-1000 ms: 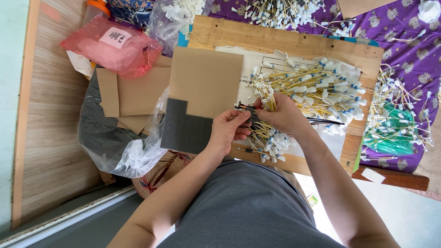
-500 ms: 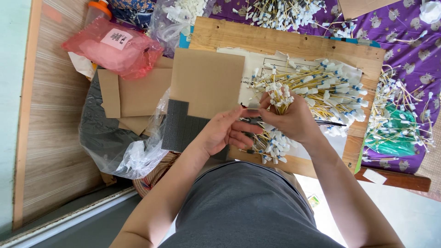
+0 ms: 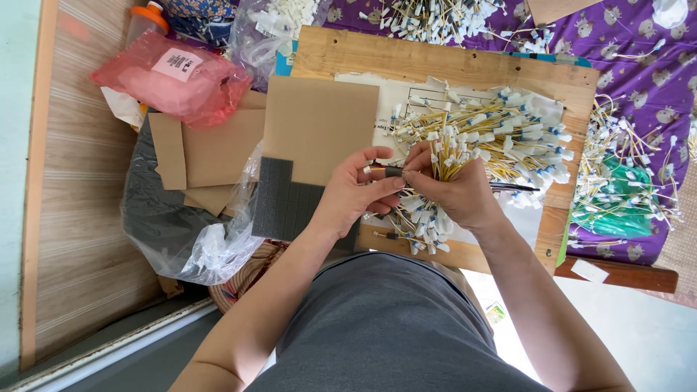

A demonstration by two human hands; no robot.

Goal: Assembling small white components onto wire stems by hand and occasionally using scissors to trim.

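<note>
1. Since half a second ago, the bundle of yellow wires (image 3: 449,149) has been brought upright in the right hand (image 3: 454,192); a second ago both hands were lower, down among the loose wires on the wooden board (image 3: 341,54).
2. The bundle is gripped in the closed right fist, its long axis running up the picture, away from the person, with the white connector ends fanned out above the fingers.
3. A small dark sleeve (image 3: 393,172) is pinched between the thumb and fingertips of the left hand (image 3: 356,194); it lies crosswise, pointing toward the right hand and meeting its fingertips.
4. Both hands are held just above the near half of the board, over the white paper sheet (image 3: 406,98).
5. A larger heap of wires (image 3: 508,138) is seen behind the hands, unchanged from before.
6. A cardboard sheet (image 3: 319,127) and a dark foam block (image 3: 287,203) lie left of the left hand, beside a pink plastic bag (image 3: 174,80).
</note>
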